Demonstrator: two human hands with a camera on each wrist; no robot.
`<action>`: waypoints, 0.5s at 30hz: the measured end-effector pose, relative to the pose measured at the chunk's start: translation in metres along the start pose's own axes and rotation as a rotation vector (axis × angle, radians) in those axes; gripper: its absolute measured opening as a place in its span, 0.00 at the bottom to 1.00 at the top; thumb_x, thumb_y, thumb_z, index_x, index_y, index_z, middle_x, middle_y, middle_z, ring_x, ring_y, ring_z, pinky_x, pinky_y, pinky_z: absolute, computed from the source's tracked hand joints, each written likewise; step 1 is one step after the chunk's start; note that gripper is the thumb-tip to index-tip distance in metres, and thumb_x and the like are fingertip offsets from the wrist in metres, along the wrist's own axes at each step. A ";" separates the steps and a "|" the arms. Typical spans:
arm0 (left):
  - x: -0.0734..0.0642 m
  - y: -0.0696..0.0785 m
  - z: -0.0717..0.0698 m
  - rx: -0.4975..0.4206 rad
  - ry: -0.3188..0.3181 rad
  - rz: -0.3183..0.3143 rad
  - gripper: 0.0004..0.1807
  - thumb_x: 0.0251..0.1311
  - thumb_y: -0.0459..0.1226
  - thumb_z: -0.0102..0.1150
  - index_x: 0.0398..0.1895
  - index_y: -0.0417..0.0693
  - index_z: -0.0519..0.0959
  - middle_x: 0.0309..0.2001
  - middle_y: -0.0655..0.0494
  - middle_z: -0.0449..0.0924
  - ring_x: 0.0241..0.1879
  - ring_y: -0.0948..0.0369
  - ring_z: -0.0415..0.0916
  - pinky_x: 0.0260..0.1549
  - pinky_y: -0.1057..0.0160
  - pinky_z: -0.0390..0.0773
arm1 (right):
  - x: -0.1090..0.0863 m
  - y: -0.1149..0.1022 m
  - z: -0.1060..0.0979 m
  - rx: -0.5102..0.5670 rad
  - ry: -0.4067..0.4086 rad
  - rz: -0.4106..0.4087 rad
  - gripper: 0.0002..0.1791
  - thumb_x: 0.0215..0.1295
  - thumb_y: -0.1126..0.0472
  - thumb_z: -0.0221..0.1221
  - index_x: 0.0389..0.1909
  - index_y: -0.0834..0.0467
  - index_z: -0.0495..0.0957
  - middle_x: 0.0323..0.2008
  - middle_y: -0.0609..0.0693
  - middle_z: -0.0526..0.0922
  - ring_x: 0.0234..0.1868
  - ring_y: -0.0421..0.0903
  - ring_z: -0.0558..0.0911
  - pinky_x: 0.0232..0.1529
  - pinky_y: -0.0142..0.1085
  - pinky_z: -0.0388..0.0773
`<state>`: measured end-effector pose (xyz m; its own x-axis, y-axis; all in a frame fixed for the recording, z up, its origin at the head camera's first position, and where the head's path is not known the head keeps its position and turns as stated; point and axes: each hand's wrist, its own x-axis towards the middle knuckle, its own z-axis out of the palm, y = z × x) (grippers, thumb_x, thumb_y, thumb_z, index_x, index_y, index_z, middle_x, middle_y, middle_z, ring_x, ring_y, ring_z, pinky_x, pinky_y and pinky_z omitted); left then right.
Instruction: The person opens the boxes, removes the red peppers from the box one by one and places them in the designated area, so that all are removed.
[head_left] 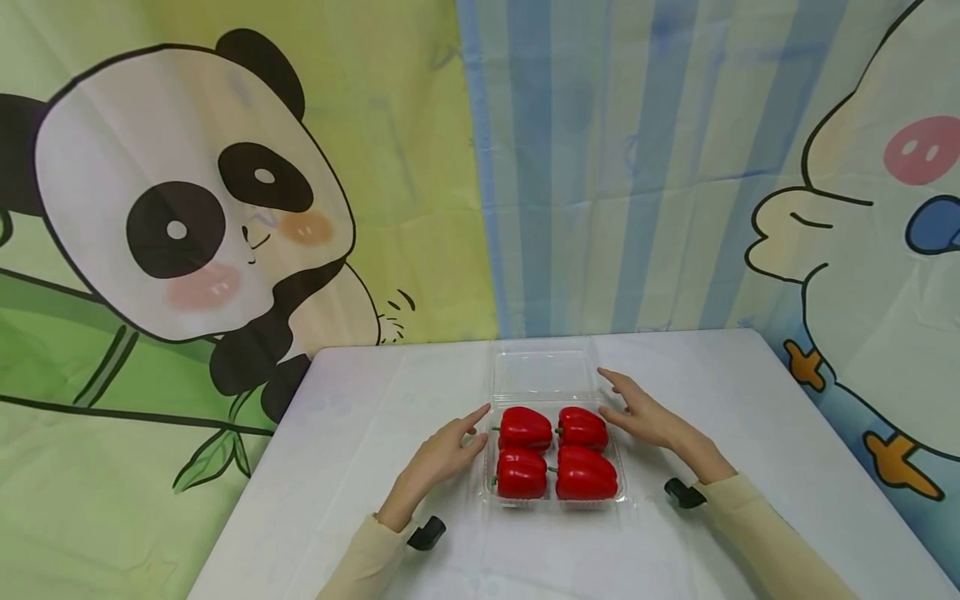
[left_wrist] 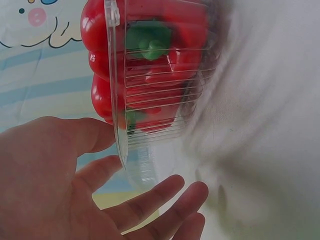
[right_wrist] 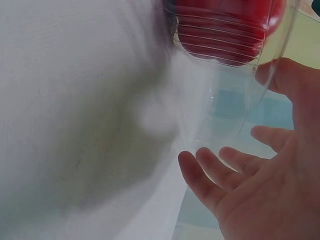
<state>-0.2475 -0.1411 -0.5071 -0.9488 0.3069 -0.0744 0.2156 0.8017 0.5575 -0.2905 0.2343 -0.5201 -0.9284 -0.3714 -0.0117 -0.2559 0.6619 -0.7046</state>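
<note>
Several red bell peppers (head_left: pixel 586 473) with green stems lie on their sides in two rows inside a clear plastic clamshell box (head_left: pixel 625 492). Its transparent lid (head_left: pixel 543 371) is folded back flat behind it. My left hand (head_left: pixel 444 450) is at the box's left side, fingers spread; in the left wrist view its thumb and index finger appear to touch the rim (left_wrist: pixel 119 135). At the right side is my right hand (head_left: pixel 643 417), its fingers extended. The right wrist view has its thumb at the rim of the box, though contact is hard to confirm. Neither hand grips anything.
The box stands on a white-covered table (head_left: pixel 360 417). A printed curtain (head_left: pixel 420 167) with a panda and a white cartoon figure hangs right behind the table's far edge. Small black wrist devices (head_left: pixel 427 533) sit at both cuffs.
</note>
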 end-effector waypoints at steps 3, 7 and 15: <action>-0.001 0.000 0.000 -0.003 -0.001 0.000 0.31 0.71 0.51 0.52 0.77 0.66 0.63 0.58 0.44 0.79 0.53 0.49 0.79 0.47 0.43 0.80 | -0.002 -0.004 -0.002 -0.020 -0.006 -0.015 0.45 0.70 0.48 0.59 0.80 0.54 0.46 0.77 0.66 0.50 0.72 0.71 0.61 0.59 0.67 0.70; -0.001 0.000 0.000 -0.010 -0.002 -0.001 0.31 0.71 0.51 0.52 0.77 0.66 0.63 0.58 0.44 0.79 0.52 0.49 0.79 0.46 0.44 0.80 | -0.004 -0.008 -0.005 -0.059 -0.002 -0.038 0.45 0.70 0.48 0.60 0.80 0.55 0.47 0.77 0.66 0.52 0.74 0.70 0.57 0.62 0.68 0.65; 0.000 0.000 0.000 -0.005 -0.003 -0.001 0.31 0.71 0.51 0.52 0.77 0.66 0.63 0.58 0.44 0.79 0.53 0.49 0.79 0.46 0.44 0.80 | -0.007 -0.015 -0.008 -0.111 0.004 -0.075 0.43 0.70 0.49 0.60 0.79 0.53 0.50 0.76 0.66 0.54 0.75 0.69 0.56 0.64 0.70 0.61</action>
<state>-0.2475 -0.1413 -0.5077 -0.9486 0.3070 -0.0774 0.2131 0.7998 0.5611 -0.2823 0.2323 -0.5034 -0.9067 -0.4198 0.0413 -0.3526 0.7008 -0.6201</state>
